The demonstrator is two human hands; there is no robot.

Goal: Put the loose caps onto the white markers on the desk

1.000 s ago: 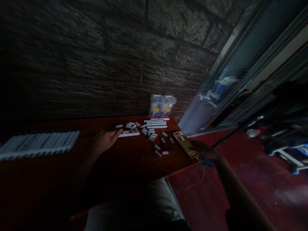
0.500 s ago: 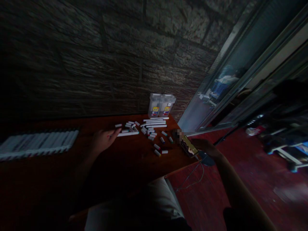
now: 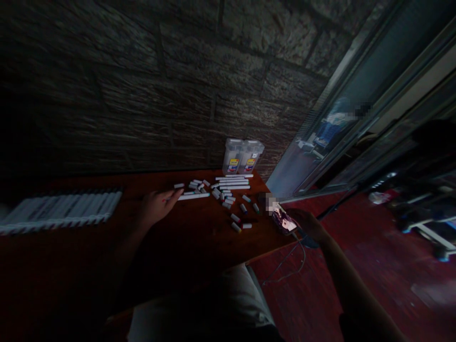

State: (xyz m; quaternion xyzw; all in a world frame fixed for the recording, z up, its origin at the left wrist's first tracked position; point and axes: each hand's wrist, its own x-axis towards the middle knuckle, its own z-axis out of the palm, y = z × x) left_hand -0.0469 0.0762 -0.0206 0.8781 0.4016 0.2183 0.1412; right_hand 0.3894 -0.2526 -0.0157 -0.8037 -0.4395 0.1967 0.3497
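Note:
My left hand (image 3: 161, 207) lies low on the wooden table, its fingers stretched toward the near end of a white marker (image 3: 194, 196). No firm grip on that marker shows. My right hand (image 3: 305, 222) is at the right edge of a lit smartphone (image 3: 284, 219) by the table's right end, with fingers around its side. A cable (image 3: 302, 254) hangs from the phone's lower end. Between the hands lie several short marker caps (image 3: 235, 218) and a few long white markers (image 3: 233, 183). Dim light hides the fingertips of both hands in part.
Two clear plastic cases (image 3: 239, 159) stand against the stone wall (image 3: 178, 95). A long row of white markers (image 3: 67, 209) lies on the table (image 3: 185, 237) at left. Right of the table's edge are a red floor (image 3: 363, 266) and a glass door (image 3: 320, 137).
The phone's screen has gone from a yellowish picture to a brighter pink and dark one. The view has shifted slightly; both hands stay at nearly the same places.

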